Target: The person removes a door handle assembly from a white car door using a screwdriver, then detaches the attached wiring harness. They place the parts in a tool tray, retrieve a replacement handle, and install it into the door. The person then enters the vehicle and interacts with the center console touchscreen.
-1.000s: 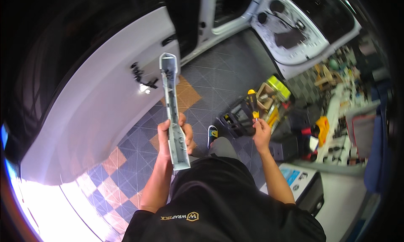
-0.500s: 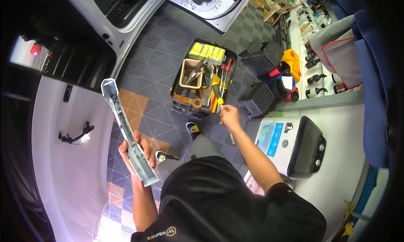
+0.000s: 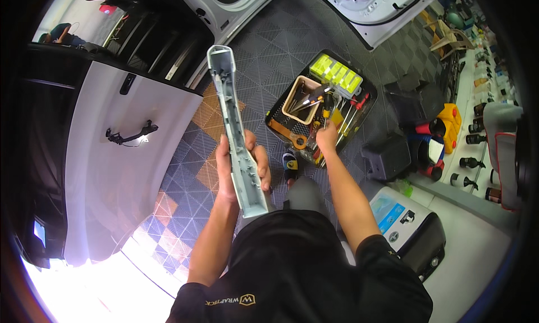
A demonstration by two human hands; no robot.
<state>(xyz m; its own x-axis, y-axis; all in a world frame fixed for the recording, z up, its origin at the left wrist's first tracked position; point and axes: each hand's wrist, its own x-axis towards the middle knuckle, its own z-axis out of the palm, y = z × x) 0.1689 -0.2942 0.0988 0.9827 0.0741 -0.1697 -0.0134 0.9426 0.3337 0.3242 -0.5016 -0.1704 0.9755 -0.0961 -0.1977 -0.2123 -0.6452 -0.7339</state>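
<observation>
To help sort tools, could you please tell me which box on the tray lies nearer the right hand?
The beige box, holding loose tools; the yellow compartment box lies farther from the right hand.

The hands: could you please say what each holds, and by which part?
The left hand holds the long grey piece around its lower half; the right hand appears to pinch the yellow-and-black screwdriver by its shaft.

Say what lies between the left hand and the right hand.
From left hand to right hand, the head view shows tiled floor, a shoe slightly nearer the body, then part of the tool tray, bearing a brown ring-ended tool.
</observation>
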